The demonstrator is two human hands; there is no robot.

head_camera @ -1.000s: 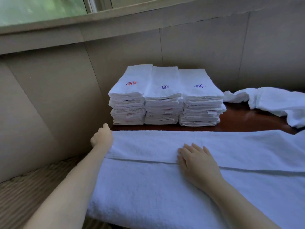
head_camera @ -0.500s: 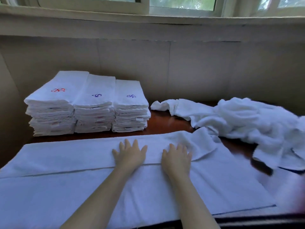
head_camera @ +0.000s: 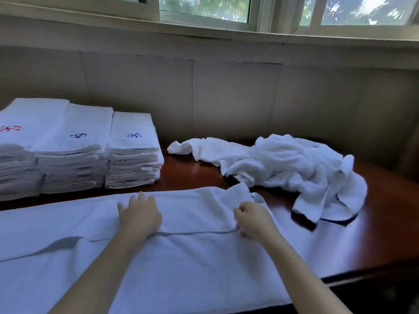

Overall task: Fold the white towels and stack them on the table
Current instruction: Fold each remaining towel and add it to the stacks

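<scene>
One towel edge [head_camera: 199,230] between right fingers [head_camera: 240,213]

A spread towel [head_camera: 181,268] lies along the near edge of the table [head_camera: 340,245], its far part folded over toward the near side. The left hand [head_camera: 139,215] rests on that folded layer, and the right hand [head_camera: 254,219] holds the layer's edge further right. Behind the towel, three stacks of folded towels [head_camera: 74,150] stand side by side at the left. A heap of unfolded towels [head_camera: 290,164] lies at the right.
</scene>
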